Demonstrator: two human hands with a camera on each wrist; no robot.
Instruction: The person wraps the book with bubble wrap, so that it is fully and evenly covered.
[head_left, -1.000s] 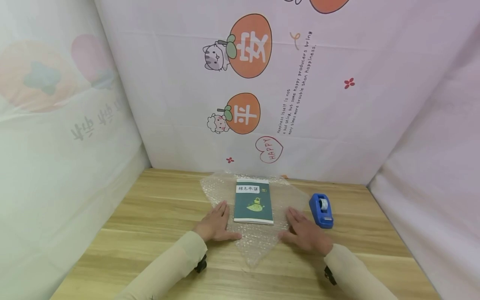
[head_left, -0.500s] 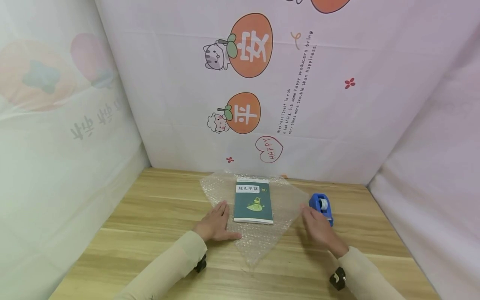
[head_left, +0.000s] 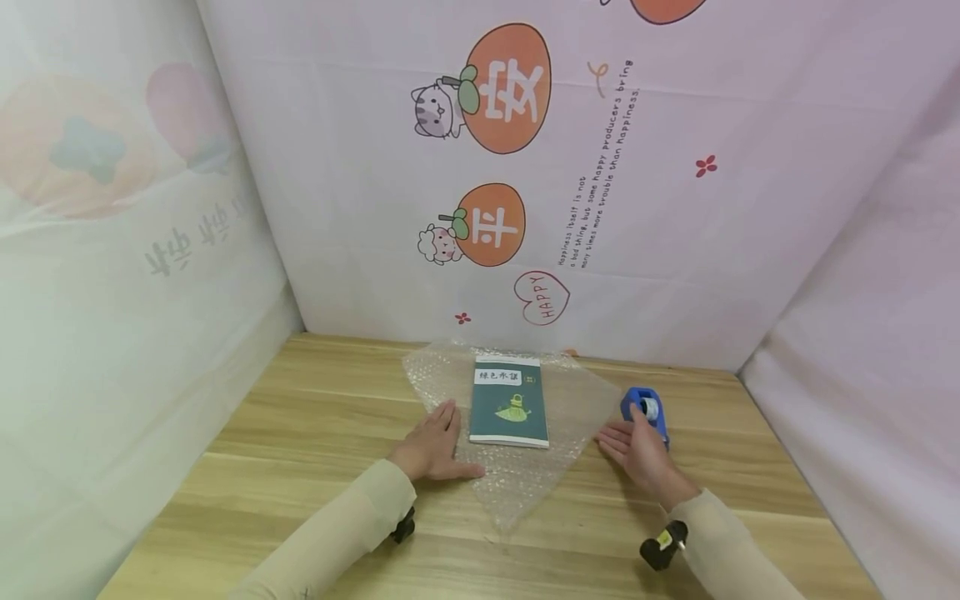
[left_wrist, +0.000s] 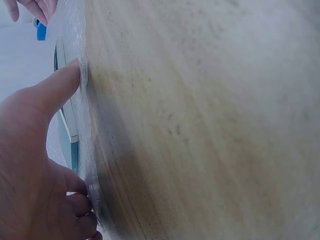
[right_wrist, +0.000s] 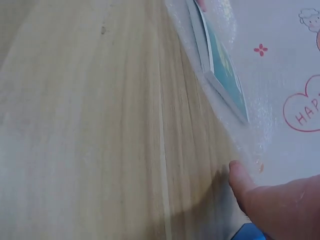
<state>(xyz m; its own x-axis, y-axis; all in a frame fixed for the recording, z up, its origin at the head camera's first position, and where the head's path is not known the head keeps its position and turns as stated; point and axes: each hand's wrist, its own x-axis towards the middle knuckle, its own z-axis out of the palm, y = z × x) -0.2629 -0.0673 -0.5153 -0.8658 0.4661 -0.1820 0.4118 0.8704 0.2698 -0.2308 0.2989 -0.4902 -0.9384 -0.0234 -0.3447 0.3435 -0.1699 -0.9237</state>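
Observation:
A green booklet (head_left: 510, 408) with white bands lies flat on a clear sheet of bubble wrap (head_left: 517, 487), which is turned like a diamond on the table. My left hand (head_left: 429, 446) rests on the wrap's left edge beside the booklet, fingers straight and thumb spread. In the left wrist view, that thumb (left_wrist: 65, 82) lies against the wrap. My right hand (head_left: 641, 457) is turned palm inward at the wrap's right edge, its fingers extended; whether they touch the wrap is unclear. Just behind it stands a blue tape dispenser (head_left: 639, 394), partly covered by the thumb.
The wooden table (head_left: 300, 433) extends to both sides and in front of the wrap. A printed white cloth (head_left: 360, 208) hangs along the back edge, with white cloth walls at left and right (head_left: 870, 375).
My right hand has lifted off the bubble wrap, moved right towards the tape dispenser and turned its palm inward. The left hand, booklet and wrap have stayed in place.

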